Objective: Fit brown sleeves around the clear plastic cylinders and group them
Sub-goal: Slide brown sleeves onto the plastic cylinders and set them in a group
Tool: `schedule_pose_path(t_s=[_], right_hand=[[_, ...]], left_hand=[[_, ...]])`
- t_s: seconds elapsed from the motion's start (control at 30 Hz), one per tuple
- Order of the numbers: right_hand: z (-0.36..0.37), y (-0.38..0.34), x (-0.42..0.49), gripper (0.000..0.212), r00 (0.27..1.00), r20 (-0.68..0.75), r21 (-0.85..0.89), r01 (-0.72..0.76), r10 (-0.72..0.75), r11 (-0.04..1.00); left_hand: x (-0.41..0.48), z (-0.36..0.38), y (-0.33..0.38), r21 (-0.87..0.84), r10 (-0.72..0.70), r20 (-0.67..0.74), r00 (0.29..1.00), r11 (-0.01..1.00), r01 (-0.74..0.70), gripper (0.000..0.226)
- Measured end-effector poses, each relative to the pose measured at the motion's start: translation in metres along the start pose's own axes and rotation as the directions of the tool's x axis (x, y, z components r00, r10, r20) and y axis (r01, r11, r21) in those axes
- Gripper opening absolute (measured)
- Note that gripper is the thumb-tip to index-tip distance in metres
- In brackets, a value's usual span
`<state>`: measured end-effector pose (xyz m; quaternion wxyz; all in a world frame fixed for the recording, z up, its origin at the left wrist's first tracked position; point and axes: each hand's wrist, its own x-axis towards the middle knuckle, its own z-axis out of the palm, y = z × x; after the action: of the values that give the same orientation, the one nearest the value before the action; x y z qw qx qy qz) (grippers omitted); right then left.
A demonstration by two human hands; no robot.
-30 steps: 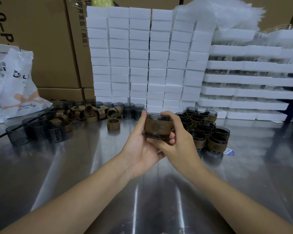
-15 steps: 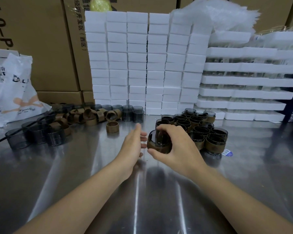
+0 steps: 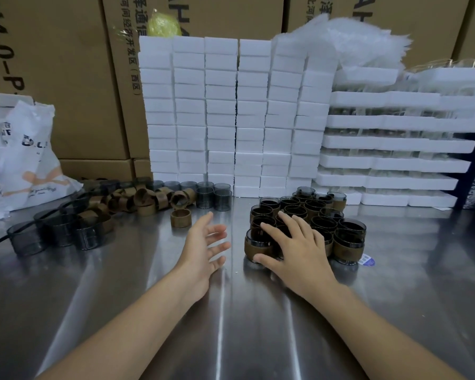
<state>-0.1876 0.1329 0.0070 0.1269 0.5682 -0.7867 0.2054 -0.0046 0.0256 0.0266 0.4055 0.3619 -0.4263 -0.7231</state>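
A sleeved cylinder (image 3: 255, 246), brown band round a clear dark wall, stands on the steel table at the front left corner of a cluster of several sleeved cylinders (image 3: 324, 215). My right hand (image 3: 294, 248) lies over it with spread, straight fingers, the thumb touching its base. My left hand (image 3: 203, 248) hovers open just left of it, holding nothing. Loose brown sleeves (image 3: 137, 200) lie in a heap at the back left, one lone sleeve (image 3: 180, 217) nearest. Bare clear cylinders stand in a back row (image 3: 213, 197) and a left group (image 3: 61, 233).
Stacks of white foam blocks (image 3: 231, 119) and foam trays (image 3: 395, 149) wall off the back, with cardboard boxes (image 3: 66, 78) behind. A white plastic bag (image 3: 30, 157) sits at the far left. A small blue label (image 3: 366, 260) lies by the cluster. The steel table (image 3: 231, 325) stretches toward me.
Both hands held the sleeved cylinder a second ago. The right hand carried it right and set it down at the cluster's corner; the left hand let go and drew apart.
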Motion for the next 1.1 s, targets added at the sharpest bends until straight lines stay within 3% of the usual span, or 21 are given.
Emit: schedule_pose_path(t_s=[0.17, 0.3, 0.33, 0.37, 0.43, 0.47, 0.5, 0.63, 0.77, 0.8, 0.93, 1.1], right_hand=[[0.000, -0.003, -0.001, 0.068, 0.994, -0.093, 0.046, 0.065, -0.060, 0.997], [0.005, -0.003, -0.004, 0.061, 0.989, -0.059, 0.044, 0.139, -0.137, 0.989], [0.006, -0.003, -0.004, 0.062, 0.989, -0.049, 0.020, 0.137, -0.136, 0.990], [0.007, -0.003, -0.005, 0.063, 0.990, -0.045, 0.004, 0.135, -0.135, 0.991], [0.008, -0.005, -0.006, 0.068, 0.988, -0.049, -0.004, 0.146, -0.146, 0.989], [0.007, -0.007, -0.007, 0.069, 0.985, -0.047, -0.008, 0.164, -0.164, 0.986], [0.007, -0.009, -0.007, 0.068, 0.982, -0.042, -0.014, 0.186, -0.186, 0.983], [0.007, -0.014, -0.009, 0.051, 0.973, 0.005, -0.029, 0.232, -0.232, 0.972], [0.008, -0.014, -0.011, 0.047, 0.972, -0.017, -0.001, 0.234, -0.234, 0.972], [0.007, -0.014, -0.011, 0.046, 0.972, -0.015, -0.001, 0.234, -0.234, 0.972], [0.007, -0.014, -0.015, 0.040, 0.971, -0.005, -0.006, 0.237, -0.237, 0.971], [0.009, -0.015, -0.017, 0.036, 0.973, -0.025, 0.016, 0.230, -0.230, 0.973]], left_hand=[[0.001, 0.001, -0.005, 0.077, 0.039, 0.041, 0.998, 0.996, -0.042, 0.037], [0.001, 0.007, -0.013, 0.364, 0.199, 0.093, 0.976, 0.905, -0.220, 0.018], [0.002, 0.005, -0.015, 0.504, 0.306, 0.136, 0.942, 0.798, -0.331, 0.013], [0.005, 0.001, -0.017, 0.650, 0.410, 0.203, 0.889, 0.623, -0.436, 0.011], [0.013, -0.008, -0.020, 0.823, 0.521, 0.332, 0.786, 0.247, -0.511, 0.010], [0.018, -0.014, -0.020, 0.845, 0.549, 0.363, 0.753, 0.146, -0.514, 0.009], [0.024, -0.019, -0.018, 0.854, 0.577, 0.366, 0.730, 0.104, -0.510, 0.007], [0.047, -0.041, -0.004, 0.909, 0.662, 0.246, 0.709, 0.098, -0.406, 0.006], [0.070, -0.074, 0.020, 0.959, 0.668, 0.283, 0.689, -0.221, -0.179, 0.018], [0.075, -0.080, 0.026, 0.964, 0.672, 0.255, 0.696, -0.230, -0.132, 0.021], [0.096, -0.096, 0.040, 0.994, 0.688, 0.022, 0.726, -0.093, 0.058, 0.034], [0.125, -0.100, 0.046, 0.979, 0.659, 0.018, 0.752, -0.164, 0.120, 0.045]])
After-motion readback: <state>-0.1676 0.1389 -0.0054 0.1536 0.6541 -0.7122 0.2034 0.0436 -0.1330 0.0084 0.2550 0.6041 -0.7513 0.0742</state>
